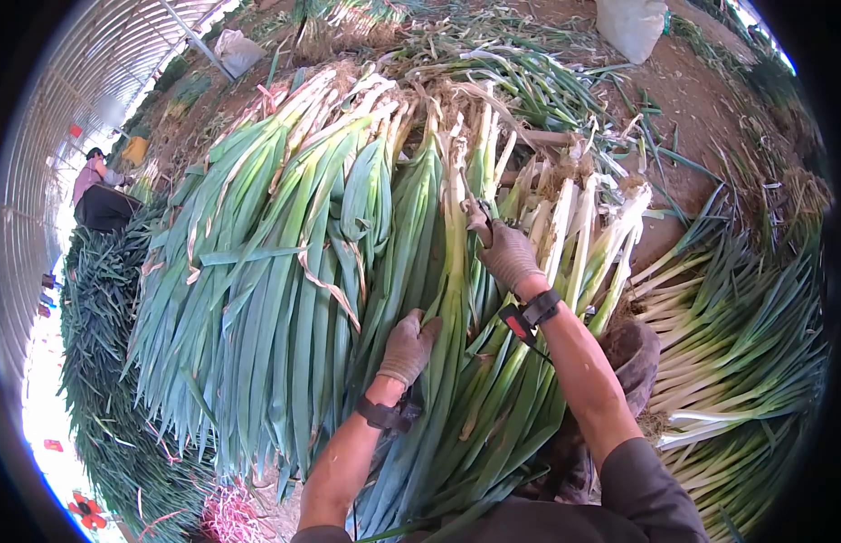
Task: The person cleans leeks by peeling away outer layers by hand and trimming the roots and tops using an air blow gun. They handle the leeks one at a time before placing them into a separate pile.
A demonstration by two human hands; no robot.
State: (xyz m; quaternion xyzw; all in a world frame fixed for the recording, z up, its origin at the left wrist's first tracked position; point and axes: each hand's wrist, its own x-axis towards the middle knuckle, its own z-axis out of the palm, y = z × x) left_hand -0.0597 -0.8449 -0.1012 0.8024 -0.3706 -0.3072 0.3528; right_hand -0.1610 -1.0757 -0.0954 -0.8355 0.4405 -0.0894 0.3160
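Long green onions [285, 226] lie in a wide heap in front of me, roots away from me and leaves toward me. My left hand [409, 348], in a tan glove, is closed round the green leaves of one onion [454, 244] in the middle. Close to that onion's pale stem is my right hand [503, 249], also gloved, its fingers bent round a small dark tool whose shape I cannot make out. Under my right forearm lie more onions with thick white stems [574, 235].
Cleaned onions [728, 335] are stacked at the right. Trimmed leaves [547, 81] litter the soil at the back, near a white sack [631, 27]. Another person [102, 190] sits at the far left beside a dark green pile [113, 335]. Pink ties [230, 511] lie at lower left.
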